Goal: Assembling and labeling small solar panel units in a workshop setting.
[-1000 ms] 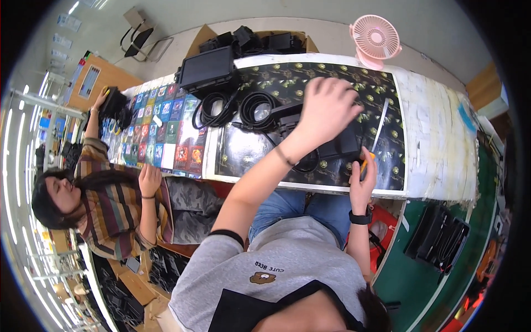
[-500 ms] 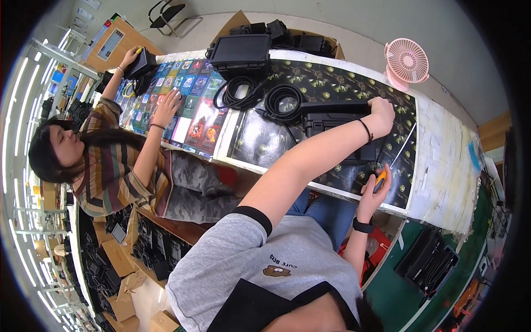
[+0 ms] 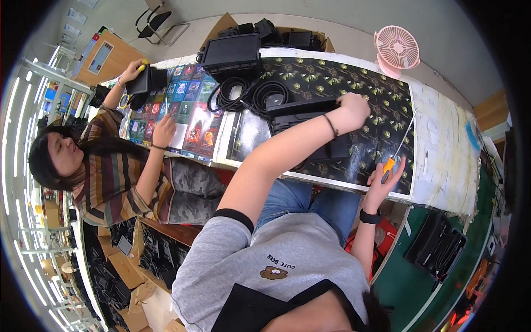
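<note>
left hand (image 3: 354, 113) pinches black case lid (image 3: 305, 106) at its end, likely steadying it; right hand (image 3: 385, 178) loosely grips orange-handled screwdriver (image 3: 389, 165), shaft pointing away.

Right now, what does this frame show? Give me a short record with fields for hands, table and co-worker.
Left hand: fingers curled at the right end of a black lid; grip partly hidden
Right hand: holds an orange-handled screwdriver, shaft pointing away
Table: coiled black cables, large black case; pink fan at far edge
Co-worker: left side, one hand at a black box
</note>
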Tool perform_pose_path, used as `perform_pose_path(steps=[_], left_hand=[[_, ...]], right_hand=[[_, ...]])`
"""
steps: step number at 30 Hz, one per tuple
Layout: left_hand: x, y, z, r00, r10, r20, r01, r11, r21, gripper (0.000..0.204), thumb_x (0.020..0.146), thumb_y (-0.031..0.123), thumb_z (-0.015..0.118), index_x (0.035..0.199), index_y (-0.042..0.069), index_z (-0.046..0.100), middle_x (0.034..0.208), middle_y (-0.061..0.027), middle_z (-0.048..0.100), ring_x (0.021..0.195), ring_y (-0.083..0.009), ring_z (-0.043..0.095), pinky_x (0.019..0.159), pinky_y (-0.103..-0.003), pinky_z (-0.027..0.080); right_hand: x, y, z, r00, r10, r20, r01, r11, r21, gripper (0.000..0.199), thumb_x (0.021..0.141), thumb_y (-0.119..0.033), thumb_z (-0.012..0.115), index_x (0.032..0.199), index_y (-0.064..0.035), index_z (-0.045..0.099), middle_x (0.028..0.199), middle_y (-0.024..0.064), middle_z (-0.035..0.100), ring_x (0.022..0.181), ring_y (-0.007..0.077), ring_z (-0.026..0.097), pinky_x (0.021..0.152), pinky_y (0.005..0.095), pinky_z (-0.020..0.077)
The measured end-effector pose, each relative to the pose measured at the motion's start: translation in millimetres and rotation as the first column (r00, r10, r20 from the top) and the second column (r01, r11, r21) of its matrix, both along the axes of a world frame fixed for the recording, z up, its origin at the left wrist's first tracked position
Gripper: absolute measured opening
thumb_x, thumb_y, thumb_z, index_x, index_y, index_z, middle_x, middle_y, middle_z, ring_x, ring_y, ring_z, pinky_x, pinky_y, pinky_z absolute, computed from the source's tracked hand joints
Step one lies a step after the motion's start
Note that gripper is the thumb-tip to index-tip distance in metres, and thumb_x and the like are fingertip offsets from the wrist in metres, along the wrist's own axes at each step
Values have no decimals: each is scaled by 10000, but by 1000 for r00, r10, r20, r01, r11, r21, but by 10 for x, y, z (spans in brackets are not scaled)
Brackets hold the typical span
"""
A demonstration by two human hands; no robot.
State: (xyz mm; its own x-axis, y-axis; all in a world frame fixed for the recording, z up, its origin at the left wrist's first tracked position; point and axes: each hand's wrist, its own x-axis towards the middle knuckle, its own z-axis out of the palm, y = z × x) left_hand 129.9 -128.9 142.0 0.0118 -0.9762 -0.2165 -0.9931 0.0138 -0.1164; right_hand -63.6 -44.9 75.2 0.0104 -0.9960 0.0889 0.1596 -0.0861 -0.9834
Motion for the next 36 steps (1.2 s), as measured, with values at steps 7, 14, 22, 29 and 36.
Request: perform_pose_path(steps=[7, 14, 22, 29, 36], left_hand=[[889, 632, 441, 918, 58, -392, -278, 799, -533, 271, 842, 362, 632, 923, 110, 690, 869, -117, 700, 842, -305, 695, 724, -423, 561], [2872, 1195, 106, 664, -78, -744, -711, -374, -595, 432, 761, 105, 739, 1146, -18, 585, 1111, -162, 593, 1081, -269, 558, 1003, -416, 414], [3593, 1606, -151, -200, -81, -976, -973, 135, 188, 970, 723, 293, 852, 1494, 235, 267, 1430, -161, 449, 1227, -413, 497, 872, -713, 392], [3424, 1762, -71, -85, -143, -986, -951, 306, 37, 906, 797, 146, 801, 1483, 232, 215, 1440, -202, 364, 1232, -391, 459, 766, -610, 570], [2637, 1573, 118, 137, -310, -941, -977, 114, -179, 670, 804, 11, 783, 1318, 167, 383, 1158, -109, 536, 983, -238, 620, 670, -435, 605]], right_hand=[[-535, -498, -184, 892, -232, -388, 202, 973, -115, 392, 972, -185, 626, 1332, -57, 538, 953, 42, 607, 709, 61, 538, 582, 208, 451], [-1098, -897, -142, 665, -567, -486, 373, 816, -441, 384, 969, -185, 616, 1301, -15, 524, 1174, 162, 631, 1069, 306, 602, 957, 372, 449], [-1242, -1273, -340, 564, -490, -665, 305, 872, -383, 385, 918, -188, 647, 1272, -64, 558, 1118, 208, 645, 1023, 389, 606, 877, 422, 475], [-1255, -1253, -232, 446, -513, -733, 354, 854, -383, 406, 810, -177, 747, 1188, -95, 623, 930, 204, 670, 892, 381, 626, 785, 440, 496], [-1156, -1263, -258, 470, -575, -669, 360, 817, -450, 329, 812, -162, 739, 1129, -125, 660, 816, 184, 667, 813, 390, 640, 715, 457, 511]])
